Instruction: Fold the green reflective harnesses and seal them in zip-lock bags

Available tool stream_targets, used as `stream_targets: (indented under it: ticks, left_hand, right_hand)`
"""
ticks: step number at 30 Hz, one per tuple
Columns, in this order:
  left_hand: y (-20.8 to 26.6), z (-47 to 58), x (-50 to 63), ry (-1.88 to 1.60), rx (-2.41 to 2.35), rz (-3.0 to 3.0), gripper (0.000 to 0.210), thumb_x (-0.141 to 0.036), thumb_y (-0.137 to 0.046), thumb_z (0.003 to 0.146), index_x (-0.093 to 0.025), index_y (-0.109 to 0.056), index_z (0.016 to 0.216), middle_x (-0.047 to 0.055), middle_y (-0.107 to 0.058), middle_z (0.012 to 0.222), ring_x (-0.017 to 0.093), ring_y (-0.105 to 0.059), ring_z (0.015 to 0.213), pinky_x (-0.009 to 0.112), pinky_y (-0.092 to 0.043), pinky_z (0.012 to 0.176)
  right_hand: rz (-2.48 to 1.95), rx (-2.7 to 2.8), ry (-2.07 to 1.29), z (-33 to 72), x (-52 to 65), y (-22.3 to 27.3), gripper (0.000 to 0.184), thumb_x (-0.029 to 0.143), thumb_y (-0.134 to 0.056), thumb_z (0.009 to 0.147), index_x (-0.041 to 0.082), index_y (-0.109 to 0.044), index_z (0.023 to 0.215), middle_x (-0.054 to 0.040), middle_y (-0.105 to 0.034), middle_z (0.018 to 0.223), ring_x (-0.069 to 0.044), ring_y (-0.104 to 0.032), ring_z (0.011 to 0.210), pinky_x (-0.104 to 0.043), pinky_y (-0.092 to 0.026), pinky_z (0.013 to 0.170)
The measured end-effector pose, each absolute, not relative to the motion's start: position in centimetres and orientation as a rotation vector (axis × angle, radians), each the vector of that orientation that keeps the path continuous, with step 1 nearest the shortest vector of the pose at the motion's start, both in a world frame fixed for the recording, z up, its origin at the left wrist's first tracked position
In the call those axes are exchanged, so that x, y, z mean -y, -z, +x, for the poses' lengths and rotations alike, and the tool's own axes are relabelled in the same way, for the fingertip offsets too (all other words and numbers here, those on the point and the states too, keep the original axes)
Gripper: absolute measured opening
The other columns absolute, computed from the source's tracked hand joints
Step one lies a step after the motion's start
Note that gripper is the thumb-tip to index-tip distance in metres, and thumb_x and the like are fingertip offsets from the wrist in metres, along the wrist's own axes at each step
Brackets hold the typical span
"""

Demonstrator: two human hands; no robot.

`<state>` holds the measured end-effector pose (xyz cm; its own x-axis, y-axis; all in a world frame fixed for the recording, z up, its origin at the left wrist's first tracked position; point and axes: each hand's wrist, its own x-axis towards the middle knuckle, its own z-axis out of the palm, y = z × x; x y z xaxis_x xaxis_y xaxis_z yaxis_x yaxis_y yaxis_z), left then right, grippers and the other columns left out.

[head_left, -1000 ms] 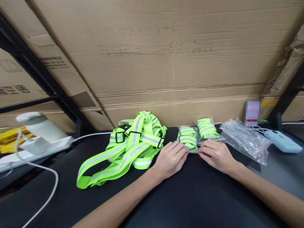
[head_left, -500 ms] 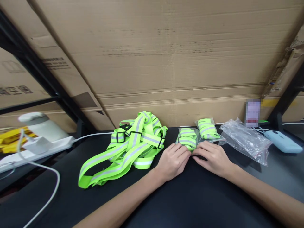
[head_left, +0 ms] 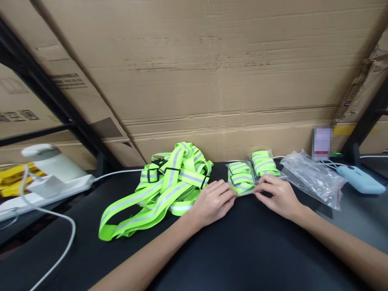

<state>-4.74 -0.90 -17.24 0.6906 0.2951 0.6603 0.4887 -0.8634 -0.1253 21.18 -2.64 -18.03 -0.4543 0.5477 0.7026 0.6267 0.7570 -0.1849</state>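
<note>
A clear plastic bag (head_left: 241, 176) with a folded neon-green reflective strap inside lies on the black table. My left hand (head_left: 216, 202) pinches the near left corner of this bag between thumb and fingers. At the near right corner, my right hand (head_left: 276, 197) pinches the same edge. Just behind my right hand lies a second bagged strap (head_left: 264, 163), also neon green with a grey stripe. Left of my hands sits a loose heap of neon-green reflective straps (head_left: 172, 182) with black buckles.
Several empty clear bags (head_left: 313, 176) lie to the right, beside a light-blue device (head_left: 360, 180) with a cable. On the left are a white power strip (head_left: 74, 186), a white bottle (head_left: 57, 161) and yellow packets (head_left: 15, 180). Cardboard (head_left: 218, 81) stands along the back.
My hands have moved apart along the bag's near edge, left hand leftward, right hand slightly rightward. More of the bag and its edge now shows between them.
</note>
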Motion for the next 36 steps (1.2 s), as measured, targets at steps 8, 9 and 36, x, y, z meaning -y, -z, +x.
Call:
stream_targets:
  ticks: [8,9,36]
  left_hand:
    - [17.9,-4.6,0.9,0.957,0.632,-2.643,0.016,-0.014,-0.056,0.1,-0.017,-0.071,0.094,0.004,-0.068,0.082,0.017,-0.06,0.073,0.03,-0.053,0.069]
    - [17.9,-4.5,0.9,0.944,0.631,-2.638,0.016,-0.014,-0.055,0.1,-0.017,-0.071,0.095,0.004,-0.068,0.082,0.017,-0.06,0.074,0.03,-0.053,0.069]
    - [18.2,-3.2,1.5,0.902,0.608,-2.578,0.019,-0.01,-0.05,0.101,-0.015,-0.066,0.092,0.006,-0.066,0.08,0.019,-0.059,0.074,0.033,-0.049,0.065]
  right_hand:
    - [-0.797,2.237,0.27,20.7,2.5,18.3,0.015,0.02,-0.062,0.099,0.02,-0.074,0.091,-0.0031,-0.071,0.083,-0.018,-0.064,0.075,-0.029,-0.051,0.068]
    - [-0.784,2.248,0.301,20.5,2.4,18.3,0.017,0.019,-0.059,0.101,0.02,-0.074,0.091,-0.0033,-0.071,0.083,-0.018,-0.063,0.075,-0.03,-0.051,0.069]
    - [-0.738,2.259,0.41,19.4,2.9,18.2,0.02,0.019,-0.055,0.103,0.017,-0.072,0.092,-0.0057,-0.071,0.083,-0.019,-0.063,0.075,-0.033,-0.053,0.07]
